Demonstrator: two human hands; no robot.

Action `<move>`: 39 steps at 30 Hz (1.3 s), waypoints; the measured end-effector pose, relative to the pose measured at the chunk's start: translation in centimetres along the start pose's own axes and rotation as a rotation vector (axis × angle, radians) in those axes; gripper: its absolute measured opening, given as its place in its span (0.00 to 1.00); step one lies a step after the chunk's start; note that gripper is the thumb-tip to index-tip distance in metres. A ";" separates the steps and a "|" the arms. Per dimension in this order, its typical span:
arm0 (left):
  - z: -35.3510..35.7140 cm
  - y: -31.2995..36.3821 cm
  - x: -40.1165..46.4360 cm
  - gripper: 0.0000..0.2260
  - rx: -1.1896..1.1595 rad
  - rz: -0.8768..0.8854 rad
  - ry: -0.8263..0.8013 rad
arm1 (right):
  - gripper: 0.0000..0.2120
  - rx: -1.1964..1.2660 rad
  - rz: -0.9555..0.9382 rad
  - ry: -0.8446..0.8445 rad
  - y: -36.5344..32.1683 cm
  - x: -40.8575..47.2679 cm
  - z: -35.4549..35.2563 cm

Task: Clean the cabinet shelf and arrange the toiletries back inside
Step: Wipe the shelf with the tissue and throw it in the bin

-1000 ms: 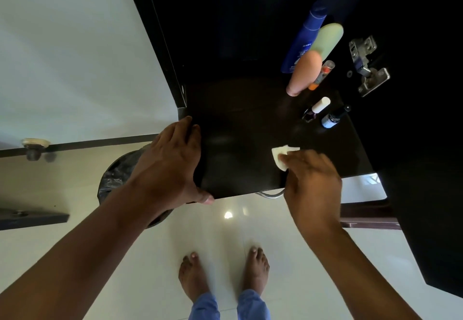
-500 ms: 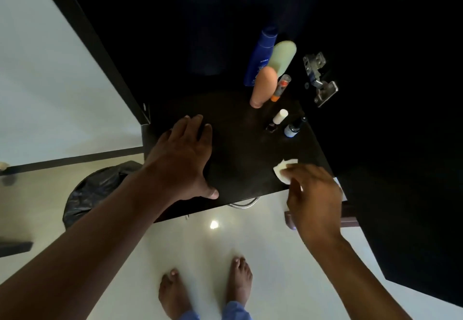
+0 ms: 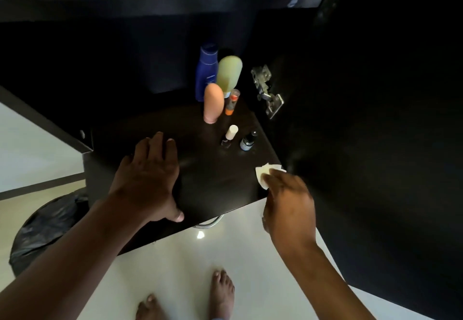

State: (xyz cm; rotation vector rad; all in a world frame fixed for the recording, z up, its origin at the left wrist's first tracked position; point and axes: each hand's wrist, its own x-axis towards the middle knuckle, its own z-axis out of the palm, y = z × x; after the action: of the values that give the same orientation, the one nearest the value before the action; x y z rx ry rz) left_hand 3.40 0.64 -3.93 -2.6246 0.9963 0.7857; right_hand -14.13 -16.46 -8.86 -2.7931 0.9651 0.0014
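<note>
Slid rightward along the shelf's front edge since a second ago: right hand, fingers curled on a white wipe pressed at the shelf's front right corner. Left hand flat on the shelf's front left, fingers spread, holding nothing. Farther back on the shelf, right side: small white-capped bottle beside a dark dropper bottle. Behind those, peach bottle, orange tube, green bottle, blue bottle deepest. Right of the shelf, a metal hinge.
</note>
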 end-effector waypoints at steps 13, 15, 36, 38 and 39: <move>-0.2 0.3 0.0 0.68 0.003 -0.003 0.025 | 0.26 -0.107 0.093 -0.094 -1.3 1.6 -1.0; -0.3 0.3 -0.1 0.68 0.003 -0.007 0.025 | 0.28 -0.115 0.082 -0.110 -2.0 2.3 -1.3; 0.3 -0.3 0.0 0.67 -0.010 0.016 0.072 | 0.24 -0.038 -0.041 0.014 -3.3 -0.9 -0.2; 0.6 -0.5 0.0 0.67 -0.016 0.025 0.084 | 0.30 0.074 -0.148 0.009 -4.9 -1.9 0.7; 0.7 -0.7 0.0 0.67 -0.021 0.030 0.091 | 0.31 0.125 -0.212 -0.033 -5.8 -2.4 1.1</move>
State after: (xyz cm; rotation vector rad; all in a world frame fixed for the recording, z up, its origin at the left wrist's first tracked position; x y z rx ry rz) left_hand 3.55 1.40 -4.51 -2.6907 1.0594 0.6916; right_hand -12.38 -10.33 -8.74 -2.7544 0.6352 -0.0411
